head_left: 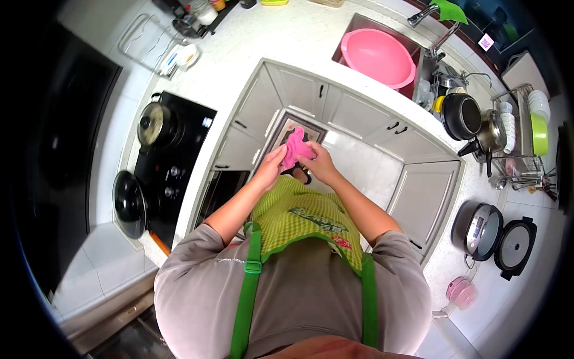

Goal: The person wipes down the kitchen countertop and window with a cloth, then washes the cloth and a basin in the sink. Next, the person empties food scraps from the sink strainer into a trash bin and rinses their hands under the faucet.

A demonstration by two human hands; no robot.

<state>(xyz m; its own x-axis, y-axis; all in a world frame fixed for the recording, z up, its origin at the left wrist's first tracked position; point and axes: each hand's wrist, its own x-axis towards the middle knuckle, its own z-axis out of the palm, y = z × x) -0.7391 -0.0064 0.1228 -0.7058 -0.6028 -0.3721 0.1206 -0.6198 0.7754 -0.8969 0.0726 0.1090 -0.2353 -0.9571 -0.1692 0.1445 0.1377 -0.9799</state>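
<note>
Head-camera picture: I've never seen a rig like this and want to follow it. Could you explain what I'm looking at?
There is no machine here. One camera, worn on a person's head, looks forward and down, so their chest and apron show below. Their left hand and right hand both hold a pink cloth-like item above the floor. Around them runs a pale counter, with a black cooktop at left, a pink basin ahead and an open cooker at right.
</note>
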